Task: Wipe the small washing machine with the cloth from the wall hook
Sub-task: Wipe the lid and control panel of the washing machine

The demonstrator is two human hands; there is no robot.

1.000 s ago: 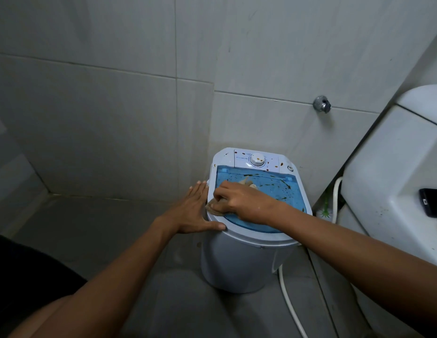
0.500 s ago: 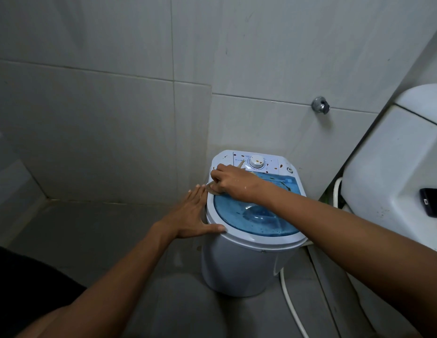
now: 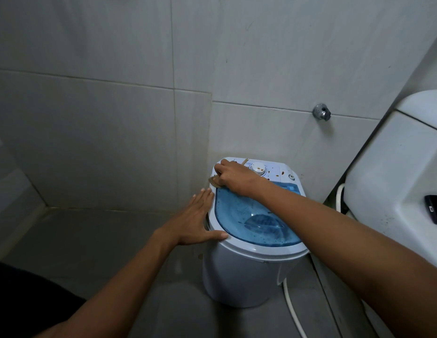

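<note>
A small white washing machine [image 3: 242,276] with a translucent blue lid [image 3: 251,223] stands on the floor against the tiled wall. Its white control panel has a dial [image 3: 257,169] and brown spots. My right hand [image 3: 233,178] is closed on a brownish cloth [image 3: 214,182] at the panel's far left corner; only the cloth's edges show under the fingers. My left hand [image 3: 196,219] lies flat and spread against the machine's left rim, thumb on the front edge.
A white toilet tank [image 3: 395,172] stands at the right with a black phone [image 3: 434,209] on its ledge. A chrome wall fitting [image 3: 321,112] sits above the machine. A white hose [image 3: 294,311] runs along the floor beside the machine.
My right hand has slid the cloth from the lid's near left part up to the far left corner of the control panel. The left hand stays on the rim.
</note>
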